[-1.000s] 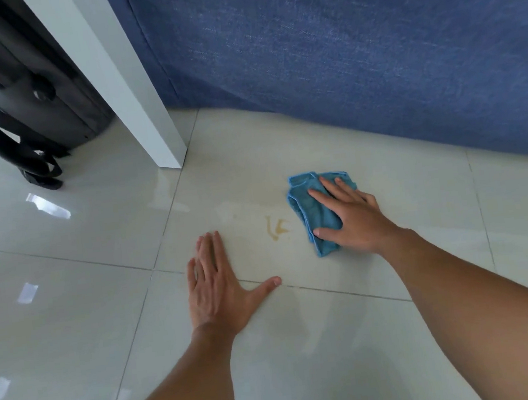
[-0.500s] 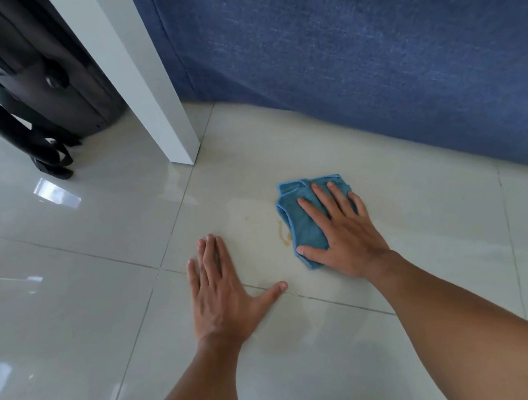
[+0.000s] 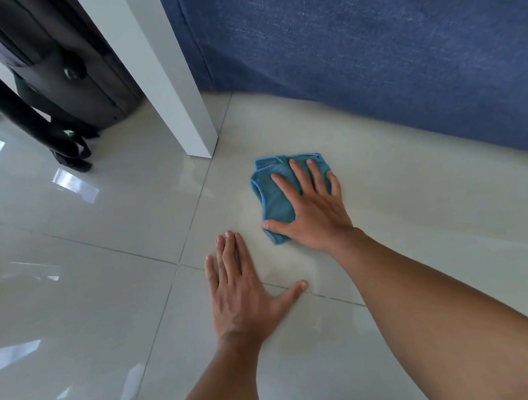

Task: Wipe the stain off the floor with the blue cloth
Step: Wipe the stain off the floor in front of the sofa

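A folded blue cloth [image 3: 272,195] lies on the glossy cream floor tile [image 3: 420,201]. My right hand [image 3: 314,209] presses flat on it, fingers spread over its top, thumb at its near edge. My left hand [image 3: 240,288] rests palm-down on the floor just in front and left of the cloth, fingers apart, holding nothing. No brown stain shows; the spot where it lay is under the cloth and hand. A faint damp smear [image 3: 247,208] shows left of the cloth.
A blue fabric sofa front [image 3: 370,49] runs along the back and right. A white table leg [image 3: 174,88] stands on the floor left of the cloth. A dark bag with straps [image 3: 62,91] sits behind it at top left.
My right hand has slid the cloth leftward over the brown stain, which no longer shows. My left hand has stayed planted. The camera has shifted, bringing the leg and sofa closer.
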Demonstrator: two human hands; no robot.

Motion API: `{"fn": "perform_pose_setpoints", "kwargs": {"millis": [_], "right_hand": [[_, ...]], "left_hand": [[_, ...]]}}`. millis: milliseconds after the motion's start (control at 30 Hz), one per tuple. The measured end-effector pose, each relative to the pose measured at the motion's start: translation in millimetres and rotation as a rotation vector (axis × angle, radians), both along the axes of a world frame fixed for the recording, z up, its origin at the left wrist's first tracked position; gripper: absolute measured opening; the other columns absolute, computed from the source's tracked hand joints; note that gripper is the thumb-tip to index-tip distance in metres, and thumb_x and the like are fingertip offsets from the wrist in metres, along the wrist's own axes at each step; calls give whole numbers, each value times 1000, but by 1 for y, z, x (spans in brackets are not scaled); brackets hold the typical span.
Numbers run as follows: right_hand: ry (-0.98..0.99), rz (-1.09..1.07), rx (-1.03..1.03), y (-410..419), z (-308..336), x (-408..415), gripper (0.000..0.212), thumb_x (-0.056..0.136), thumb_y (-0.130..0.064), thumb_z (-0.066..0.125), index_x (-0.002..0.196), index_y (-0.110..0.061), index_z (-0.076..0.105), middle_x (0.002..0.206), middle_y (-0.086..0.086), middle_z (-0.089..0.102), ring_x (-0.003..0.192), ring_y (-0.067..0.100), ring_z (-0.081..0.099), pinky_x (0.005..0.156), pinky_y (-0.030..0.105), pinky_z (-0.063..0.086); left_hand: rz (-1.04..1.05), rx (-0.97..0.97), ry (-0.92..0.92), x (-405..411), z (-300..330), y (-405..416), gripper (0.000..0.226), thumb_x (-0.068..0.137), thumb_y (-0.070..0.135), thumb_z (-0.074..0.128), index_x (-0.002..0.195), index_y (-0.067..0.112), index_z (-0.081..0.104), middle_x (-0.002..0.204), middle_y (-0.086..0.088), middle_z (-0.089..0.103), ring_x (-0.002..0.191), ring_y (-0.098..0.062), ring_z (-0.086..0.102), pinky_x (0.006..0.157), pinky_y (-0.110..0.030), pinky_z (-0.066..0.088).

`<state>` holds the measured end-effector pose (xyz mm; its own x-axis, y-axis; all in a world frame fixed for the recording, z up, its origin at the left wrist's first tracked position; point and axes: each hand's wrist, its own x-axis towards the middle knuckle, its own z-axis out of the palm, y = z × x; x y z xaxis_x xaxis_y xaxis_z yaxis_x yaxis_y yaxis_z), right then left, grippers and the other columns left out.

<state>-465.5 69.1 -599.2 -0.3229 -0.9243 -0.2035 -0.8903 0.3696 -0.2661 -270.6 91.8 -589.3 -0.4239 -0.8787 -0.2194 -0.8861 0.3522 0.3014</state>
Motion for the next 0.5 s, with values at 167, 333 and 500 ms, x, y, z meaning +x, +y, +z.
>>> {"fn": "perform_pose_setpoints", "kwargs": {"millis": [167,333,500], "right_hand": [[-74,-203,-42,-23,3,23,93,73,-85,48,152,-41,24,169,-2,1,155,28,-7,122,55,-5],[-34,-206,-41,-32,3,30,86,83,-82,40,156,-46,15,170,-5,-4,153,37,-8,119,62,-4],[-72,-101,27,-25,4,24,79,86,-79,39,155,-52,13,169,-7,-9,152,36,-19,118,62,-10]], "left_hand": [[8,-6,5,-1,0,-1,137,63,97,39,158,6,0,168,-9,-3,153,-19,-19,125,-43,-6],[-2,-7,-3,0,1,-2,136,64,96,38,158,7,-2,168,-9,-4,152,-19,-20,125,-44,-6],[-8,-12,-23,2,1,-2,135,65,97,35,158,6,0,168,-10,-2,153,-21,-17,125,-46,-3]]}}
